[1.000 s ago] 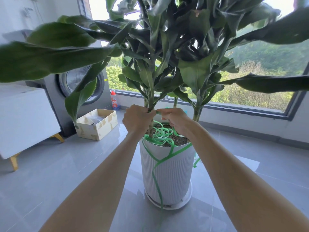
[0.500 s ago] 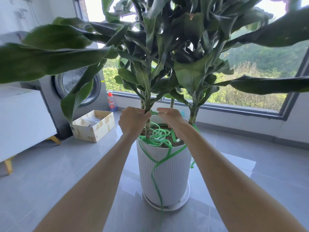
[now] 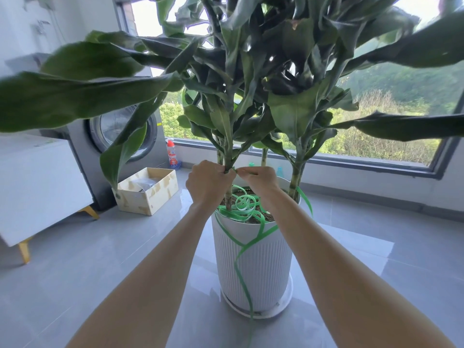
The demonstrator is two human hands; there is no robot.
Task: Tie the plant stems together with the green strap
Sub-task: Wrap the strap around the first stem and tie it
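Tension matters: left hand (image 3: pixel 209 183) and right hand (image 3: pixel 261 179) both pinch the green strap (image 3: pixel 241 216) at the front stem (image 3: pixel 229 156), probably cinching a knot.

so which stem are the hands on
The front left stem, nearest the camera: the left hand and right hand pinch the green strap at it. The right stem stands untouched.

The only lettering sits left of centre, on the red label of a small bottle (image 3: pixel 173 157): white print, too blurred to read.
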